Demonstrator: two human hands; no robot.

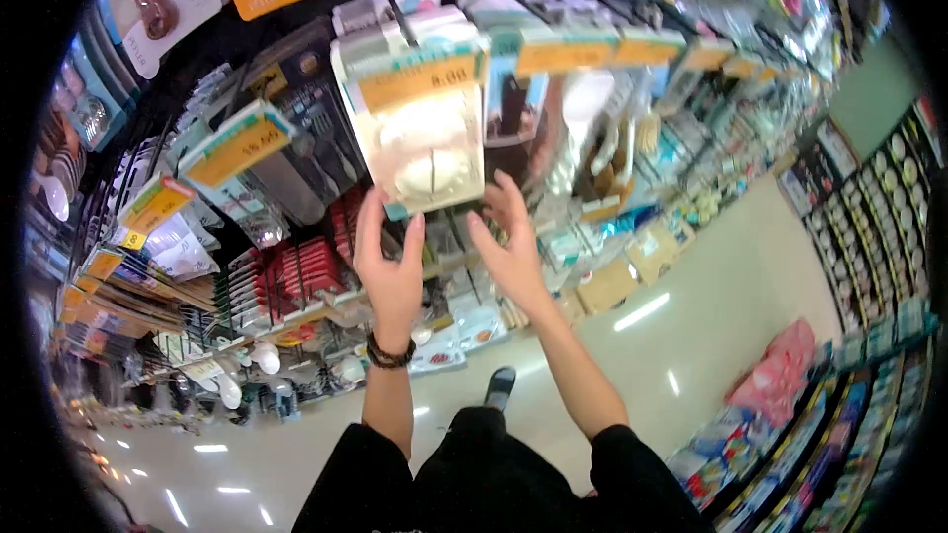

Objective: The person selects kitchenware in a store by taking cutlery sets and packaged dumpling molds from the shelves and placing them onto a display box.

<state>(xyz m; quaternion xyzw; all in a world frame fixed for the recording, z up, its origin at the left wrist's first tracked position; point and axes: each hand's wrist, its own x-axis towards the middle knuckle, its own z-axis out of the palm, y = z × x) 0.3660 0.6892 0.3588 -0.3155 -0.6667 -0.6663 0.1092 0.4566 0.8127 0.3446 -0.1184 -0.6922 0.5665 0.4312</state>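
Note:
A pale blister package (423, 143) with two rounded white items hangs from a rack hook, with an orange price label (420, 84) across its upper part. My left hand (390, 262) is at the package's lower left corner, thumb and fingers apart; whether it touches the card is hard to tell. Just off the lower right corner is my right hand (509, 247), its fingers spread with nothing between them. Dark packs of utensils (321, 143) hang left of the package, and white spoon-like utensils (586, 118) hang to its right.
Red packages (301, 271) hang low on the left. Cardboard boxes (607, 288) line the lower shelf. A pink plastic bag (775, 370) lies at the right beside another shelf (834, 434). One foot (501, 387) shows on the pale floor (573, 365).

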